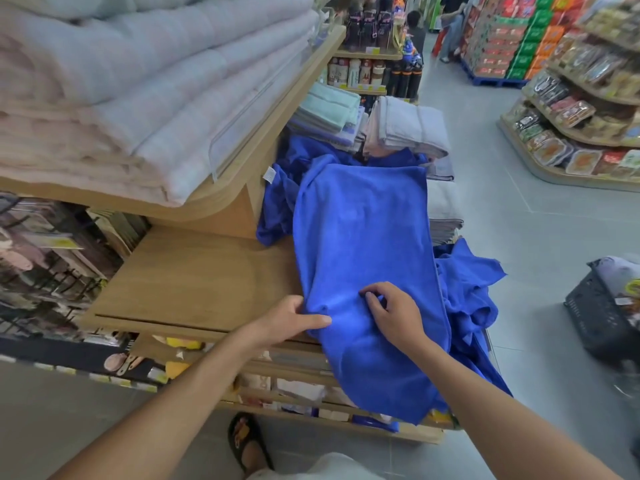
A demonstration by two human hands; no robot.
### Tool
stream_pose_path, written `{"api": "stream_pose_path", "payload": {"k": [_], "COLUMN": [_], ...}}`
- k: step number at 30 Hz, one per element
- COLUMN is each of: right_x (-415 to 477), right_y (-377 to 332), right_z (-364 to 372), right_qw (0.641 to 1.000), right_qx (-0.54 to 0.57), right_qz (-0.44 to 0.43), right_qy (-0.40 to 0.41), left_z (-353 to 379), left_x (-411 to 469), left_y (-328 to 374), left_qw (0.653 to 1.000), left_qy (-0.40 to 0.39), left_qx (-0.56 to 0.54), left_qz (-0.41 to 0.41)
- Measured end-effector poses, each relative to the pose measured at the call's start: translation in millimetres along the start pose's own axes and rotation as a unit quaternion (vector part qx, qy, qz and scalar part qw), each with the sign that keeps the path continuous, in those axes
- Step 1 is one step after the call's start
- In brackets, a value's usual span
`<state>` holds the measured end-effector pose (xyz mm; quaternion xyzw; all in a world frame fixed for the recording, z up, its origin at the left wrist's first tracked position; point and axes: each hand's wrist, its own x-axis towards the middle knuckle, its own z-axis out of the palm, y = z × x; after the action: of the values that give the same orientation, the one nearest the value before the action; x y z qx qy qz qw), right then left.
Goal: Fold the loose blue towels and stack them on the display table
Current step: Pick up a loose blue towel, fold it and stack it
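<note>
On the display table (194, 282), my left hand (294, 317) grips the blue towel (363, 237) at its near left edge; my right hand (394, 315) pinches its cloth.

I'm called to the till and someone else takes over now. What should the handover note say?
Left hand grips the near left edge of the blue towel; right hand pinches the cloth beside it.
The towel lies lengthwise on the display table, its near end hanging over the front.
More loose blue towels lie crumpled to its right and behind.
Done: no folded blue stack visible. Left: fold this one, fold the rest, stack them.
</note>
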<state>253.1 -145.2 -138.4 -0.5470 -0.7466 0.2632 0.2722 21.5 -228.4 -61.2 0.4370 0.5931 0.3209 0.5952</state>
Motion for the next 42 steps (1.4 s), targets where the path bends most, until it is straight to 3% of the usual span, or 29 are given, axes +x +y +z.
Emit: {"api": "stream_pose_path", "payload": {"k": [4, 6, 11, 17, 21, 25, 30, 35, 38, 40, 42], "right_x": [1, 1, 0, -2, -3, -3, -4, -6, -7, -14, -35], "right_y": [-1, -2, -3, -6, -8, -9, -10, -14, -27, -43, -61], "right_z": [-2, -2, -1, 0, 0, -1, -1, -4, -9, -15, -23], "right_qw": [1.000, 1.000, 1.000, 1.000, 1.000, 1.000, 1.000, 1.000, 0.999, 0.990, 0.968], "right_qx": [-0.001, -0.006, -0.019, -0.018, -0.015, -0.016, -0.017, -0.006, 0.008, 0.109, 0.176], "right_qz": [0.004, 0.004, 0.010, 0.011, 0.011, 0.011, 0.009, 0.000, 0.025, -0.009, -0.102], "right_qy": [-0.003, -0.005, 0.002, 0.004, 0.004, 0.004, 0.001, -0.007, -0.047, -0.092, -0.146], "left_z": [-28, -38, -60, -61, -65, -68, -54, -47, -37, -29, -21], "left_x": [-18, -24, -39, -54, -65, -76, -79, -73, -63, -55, -47], "left_y": [-15, -29, -55, -88, -120, -138, -129, -106, -79, -62, -46], "left_qw": [0.989, 0.986, 0.971, 0.980, 0.980, 0.972, 0.978, 0.926, 0.887, 0.849, 0.829], "left_qy": [-0.079, -0.108, -0.147, -0.099, -0.109, -0.102, -0.043, -0.102, -0.081, -0.057, -0.019], "left_qx": [-0.124, -0.124, 0.116, 0.120, -0.003, -0.053, -0.144, -0.328, -0.432, -0.505, -0.541], "left_qz": [0.010, -0.023, -0.146, -0.122, -0.166, -0.207, -0.147, -0.155, -0.144, -0.142, -0.138]}}
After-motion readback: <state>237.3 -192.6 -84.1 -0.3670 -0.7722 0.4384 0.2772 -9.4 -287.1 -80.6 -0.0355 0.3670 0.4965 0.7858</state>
